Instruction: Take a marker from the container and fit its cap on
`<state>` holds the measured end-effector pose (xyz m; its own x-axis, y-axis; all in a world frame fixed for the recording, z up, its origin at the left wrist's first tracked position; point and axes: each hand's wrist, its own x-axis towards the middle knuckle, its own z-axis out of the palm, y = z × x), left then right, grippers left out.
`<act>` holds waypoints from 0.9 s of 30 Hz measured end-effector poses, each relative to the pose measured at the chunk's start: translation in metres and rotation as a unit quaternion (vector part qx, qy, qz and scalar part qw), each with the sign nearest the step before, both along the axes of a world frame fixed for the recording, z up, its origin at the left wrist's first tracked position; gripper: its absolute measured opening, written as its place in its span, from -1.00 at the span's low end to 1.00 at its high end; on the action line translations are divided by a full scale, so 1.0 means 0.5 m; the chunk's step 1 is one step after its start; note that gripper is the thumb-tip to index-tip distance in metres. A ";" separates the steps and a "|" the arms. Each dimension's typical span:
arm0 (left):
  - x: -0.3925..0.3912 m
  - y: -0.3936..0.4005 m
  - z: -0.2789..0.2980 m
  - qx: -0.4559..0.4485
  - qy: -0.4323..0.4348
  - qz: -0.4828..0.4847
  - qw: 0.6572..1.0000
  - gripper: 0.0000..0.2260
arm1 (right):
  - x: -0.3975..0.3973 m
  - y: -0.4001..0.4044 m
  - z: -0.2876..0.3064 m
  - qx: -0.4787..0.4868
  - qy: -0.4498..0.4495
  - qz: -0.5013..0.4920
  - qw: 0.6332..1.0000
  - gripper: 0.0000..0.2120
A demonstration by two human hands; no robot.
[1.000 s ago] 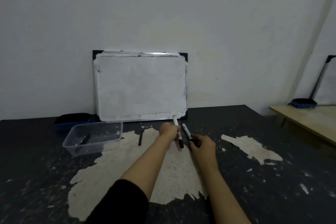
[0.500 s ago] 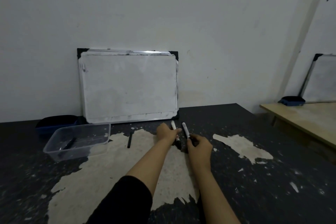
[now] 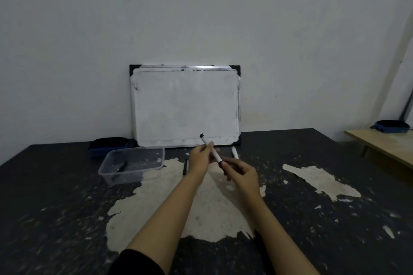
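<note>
Marker (image 3: 211, 148) apparently between both hands' fingers (image 3: 209, 145).

- No text, label, brand, number or sign can be read anywhere in the head view.
- The white rectangular whiteboard with black corner caps (image 3: 185, 105), leaning on the wall, carries only faint grey smears and dark smudges along its edges, no letters or figures.
- The white marker with a black tip (image 3: 211, 148), held in both hands, shows no legible print on its barrel; it is too small and blurred to tell.
- The clear plastic rectangular container (image 3: 131, 164) on the desk bears no readable marking.
</note>
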<state>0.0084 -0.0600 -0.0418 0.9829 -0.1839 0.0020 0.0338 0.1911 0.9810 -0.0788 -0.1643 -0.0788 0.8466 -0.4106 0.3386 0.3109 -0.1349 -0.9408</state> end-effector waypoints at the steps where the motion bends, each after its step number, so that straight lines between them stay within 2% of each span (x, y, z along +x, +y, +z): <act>1: -0.010 0.023 0.003 -0.010 -0.006 0.010 1.000 -0.73 | -0.003 0.012 0.002 -0.001 0.004 0.029 1.000 -0.81; 5: -0.064 0.120 -0.014 -0.011 -0.025 0.049 0.998 -0.77 | -0.020 0.064 0.005 -0.023 0.038 0.122 0.992 -0.77; 8: -0.106 0.174 -0.042 0.008 -0.021 0.064 0.998 -0.88 | -0.030 0.111 -0.005 -0.074 0.060 0.139 0.986 -0.68; 11: -0.129 0.209 -0.067 0.008 -0.022 0.071 0.997 -0.86 | -0.033 0.136 -0.013 -0.100 0.061 0.147 0.982 -0.71; 13: -0.134 0.224 -0.074 -0.017 -0.023 0.061 0.998 -0.82 | -0.035 0.137 -0.015 -0.124 0.061 0.167 0.976 -0.77; 18: -0.121 0.257 -0.064 -0.167 0.003 0.049 0.985 -0.82 | -0.035 0.130 -0.013 -0.120 0.093 0.195 0.969 -0.79; 23: -0.111 0.273 -0.071 -0.191 0.028 0.002 0.981 -0.79 | -0.032 0.132 -0.007 -0.104 0.110 0.235 0.960 -0.74; 27: -0.100 0.281 -0.075 -0.214 0.040 0.034 0.976 -0.90 | -0.037 0.138 -0.003 -0.208 0.101 0.166 0.959 -0.73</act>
<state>-0.0418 0.0803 -0.0795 0.9930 -0.1175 -0.0136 0.0804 0.5862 0.8061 -0.0971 -0.0950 -0.0804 0.9727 0.0275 0.2303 0.2190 -0.4364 -0.8727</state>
